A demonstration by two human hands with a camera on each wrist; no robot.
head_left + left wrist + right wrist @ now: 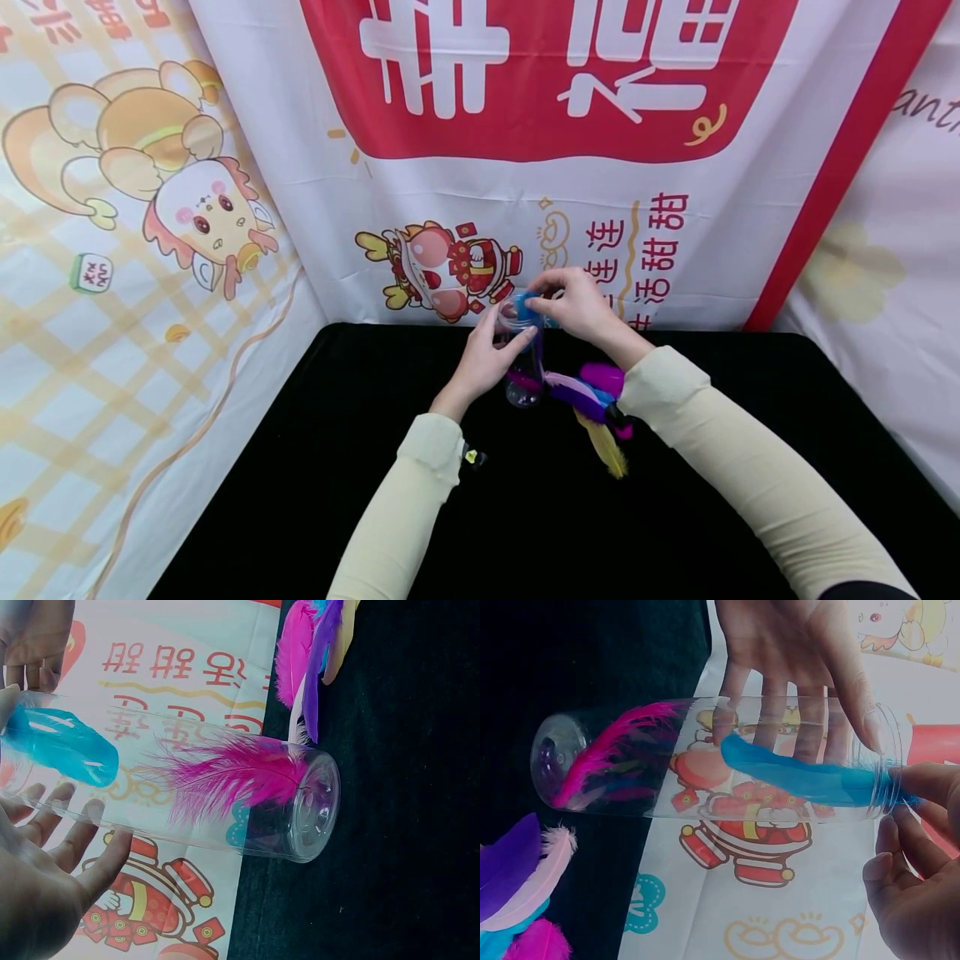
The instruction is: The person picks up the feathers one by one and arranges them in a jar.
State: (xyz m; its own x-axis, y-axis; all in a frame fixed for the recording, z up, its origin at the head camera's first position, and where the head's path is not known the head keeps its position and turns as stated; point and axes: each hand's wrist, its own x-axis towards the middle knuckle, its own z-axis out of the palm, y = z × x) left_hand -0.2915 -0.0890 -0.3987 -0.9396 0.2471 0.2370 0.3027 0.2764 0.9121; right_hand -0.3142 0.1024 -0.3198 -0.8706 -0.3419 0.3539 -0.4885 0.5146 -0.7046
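Observation:
My left hand (478,360) grips a clear plastic jar (225,832) near its top, thumb on one side and fingers spread along the other. In the head view the jar stands upright with its base close over the black table. At the mouth, my right hand (585,312) pinches the end of a blue feather (802,778) between thumb and fingers. Most of that feather lies inside the jar, its tip pointing down. A magenta feather (247,778) sits at the bottom of the jar. The right wrist view shows the jar's threaded neck (889,754) beside the pinching fingertips.
Right of the jar on the black table (540,533) lies a loose pile of feathers: purple (510,859), pale pink (544,881), magenta (602,377) and yellow (604,446), with some blue. A printed cloth backdrop (435,192) rises just behind the hands.

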